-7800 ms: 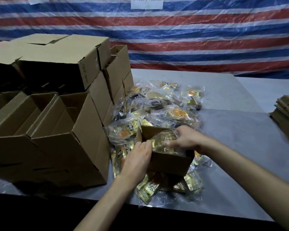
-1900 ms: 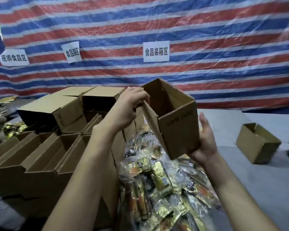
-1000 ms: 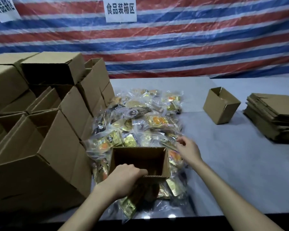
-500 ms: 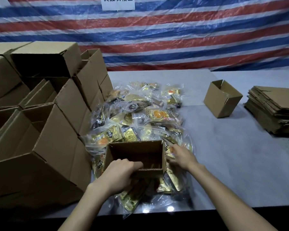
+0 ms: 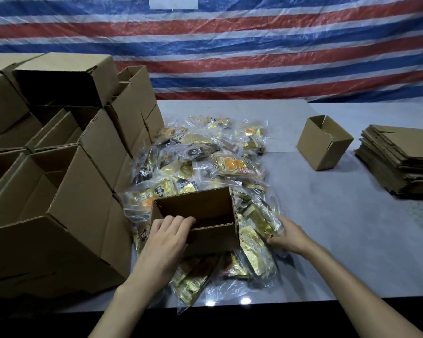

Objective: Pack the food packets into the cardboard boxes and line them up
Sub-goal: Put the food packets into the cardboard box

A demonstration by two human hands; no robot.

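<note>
One open corrugated cardboard box (image 5: 205,237) sat on the heap of food packets (image 5: 205,164), which lay in crinkled clear bags, too many to count. The left hand (image 5: 165,236) gripped the box's near rim, fingers curled over the edge. Just right of that box, the right hand (image 5: 287,236) was closed round one glossy gold foil packet (image 5: 260,223). Well to the right stood one small box (image 5: 324,145) and one stack of flattened cartons (image 5: 401,162). Assembled boxes (image 5: 71,191) were piled to its left, their count unclear.

Dim, soft, perhaps overhead light; wide-angle warp.
</note>
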